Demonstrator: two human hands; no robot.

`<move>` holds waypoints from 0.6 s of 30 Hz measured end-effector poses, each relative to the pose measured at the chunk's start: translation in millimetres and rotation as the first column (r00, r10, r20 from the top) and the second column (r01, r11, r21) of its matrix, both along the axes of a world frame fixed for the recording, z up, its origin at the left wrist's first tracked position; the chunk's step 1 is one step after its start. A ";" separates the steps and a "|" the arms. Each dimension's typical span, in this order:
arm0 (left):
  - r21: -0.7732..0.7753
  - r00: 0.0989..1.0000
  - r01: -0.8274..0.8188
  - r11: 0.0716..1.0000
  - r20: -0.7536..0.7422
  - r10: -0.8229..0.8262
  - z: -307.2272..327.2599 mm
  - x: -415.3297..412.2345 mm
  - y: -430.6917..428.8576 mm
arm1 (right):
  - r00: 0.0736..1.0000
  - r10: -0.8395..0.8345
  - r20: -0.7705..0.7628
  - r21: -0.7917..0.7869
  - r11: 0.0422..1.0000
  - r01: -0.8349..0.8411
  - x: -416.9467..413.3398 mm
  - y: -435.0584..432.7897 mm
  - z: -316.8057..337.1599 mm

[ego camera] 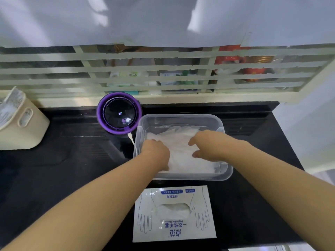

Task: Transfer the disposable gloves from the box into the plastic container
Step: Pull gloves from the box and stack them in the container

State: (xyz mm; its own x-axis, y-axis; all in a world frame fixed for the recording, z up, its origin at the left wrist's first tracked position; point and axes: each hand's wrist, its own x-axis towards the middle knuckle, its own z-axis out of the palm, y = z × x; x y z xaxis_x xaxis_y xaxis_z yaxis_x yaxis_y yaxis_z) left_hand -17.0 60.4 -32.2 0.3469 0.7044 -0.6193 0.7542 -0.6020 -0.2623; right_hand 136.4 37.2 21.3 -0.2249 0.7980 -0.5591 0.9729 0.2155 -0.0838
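Your left arm (87, 209) and right arm (275, 180) reach bare from the near edge, converging. Your left hand (156, 153) is knuckles-up, fingers bent down, tips hidden. Your right hand (206, 144), just right of it, lies palm down, fingers spread and lightly bent.
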 end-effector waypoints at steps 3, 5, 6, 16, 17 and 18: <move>0.033 0.997 0.020 0.999 0.069 -0.022 18.4 -8.0 -2.6 | 0.997 -0.004 -0.080 0.139 0.990 0.015 -6.6 -12.5 29.1; 0.057 0.984 0.032 0.998 0.173 -0.041 32.0 -14.9 -7.4 | 0.975 0.014 -0.220 0.148 0.989 0.019 -13.9 -25.6 42.9; 0.067 0.967 0.028 0.997 0.252 -0.044 38.8 -19.8 -13.1 | 0.959 0.043 -0.279 0.124 0.992 -0.009 -19.2 -35.8 47.2; -0.048 0.778 0.169 0.984 0.620 -0.103 40.1 -71.7 -104.5 | 0.937 0.350 -0.014 -0.199 0.917 -0.346 -40.9 -116.7 -28.6; -0.063 0.803 0.201 0.978 0.582 -0.128 30.2 -75.6 -108.9 | 0.921 0.388 0.021 -0.171 0.910 -0.379 -41.4 -118.6 -36.3; -0.065 0.823 0.228 0.972 0.545 -0.157 19.8 -80.2 -112.6 | 0.909 0.413 0.048 -0.135 0.905 -0.404 -41.9 -119.2 -43.6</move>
State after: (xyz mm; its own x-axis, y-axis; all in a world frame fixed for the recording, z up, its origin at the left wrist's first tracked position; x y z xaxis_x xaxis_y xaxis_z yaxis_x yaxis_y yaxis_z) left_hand -97.1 -52.3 -12.4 0.7679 0.5198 -0.3742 0.6201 -0.7497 0.2311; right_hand 94.5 -82.0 -22.3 -0.4713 0.5711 -0.6721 0.8061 0.5881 -0.0657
